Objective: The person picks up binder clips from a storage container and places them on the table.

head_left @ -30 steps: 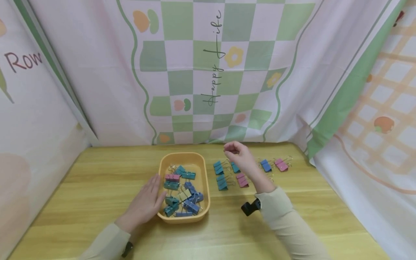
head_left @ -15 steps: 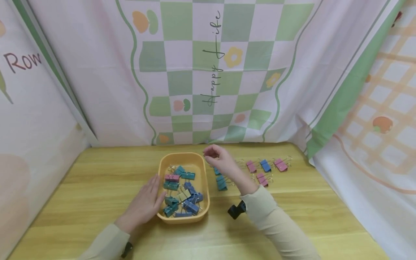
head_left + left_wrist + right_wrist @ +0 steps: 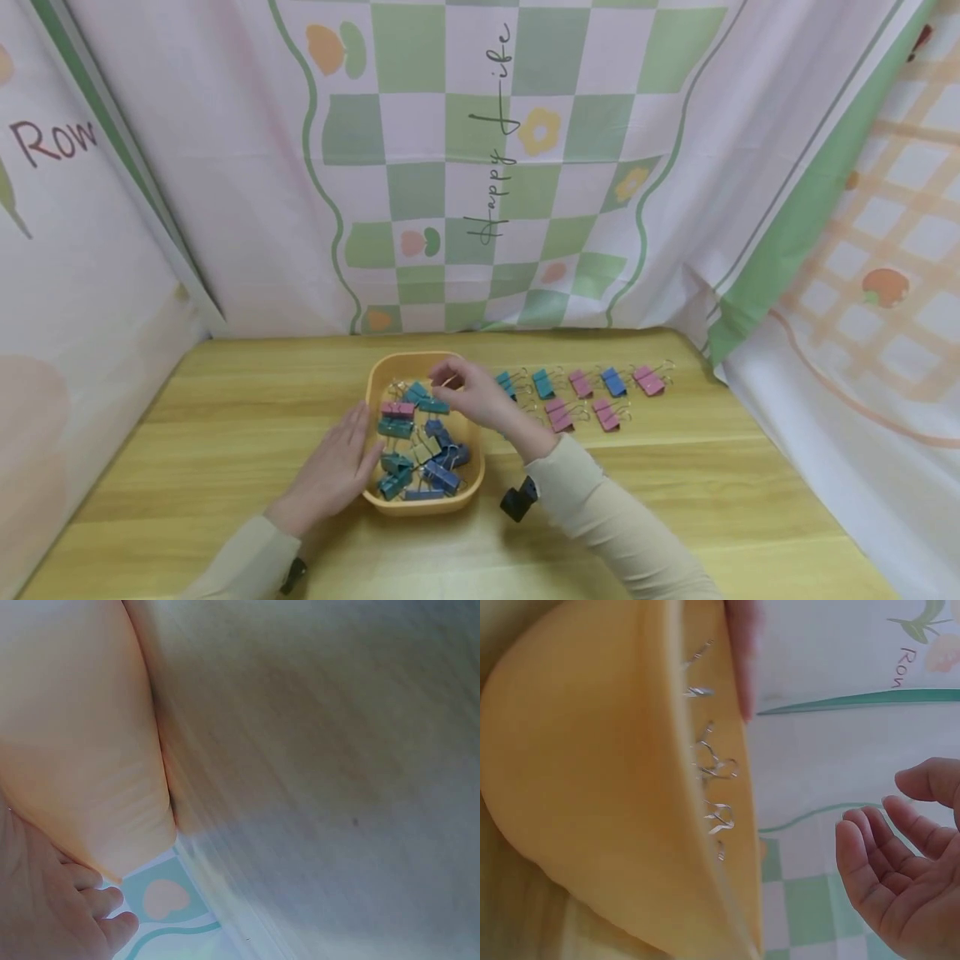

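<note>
Head view suggests you're fetching a clip (image 3: 435,407): your right hand (image 3: 474,398), fingers apart and empty, should pinch at one o'clock in the tray (image 3: 420,509); your left hand (image 3: 336,463), fingers straight, rests at nine.

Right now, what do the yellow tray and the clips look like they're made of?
The yellow tray looks like plastic: smooth, evenly rounded, with a slight sheen. The clips seem metal: their thin wire handles glint silver, and their coloured bodies look painted, though I can't be sure.
</note>
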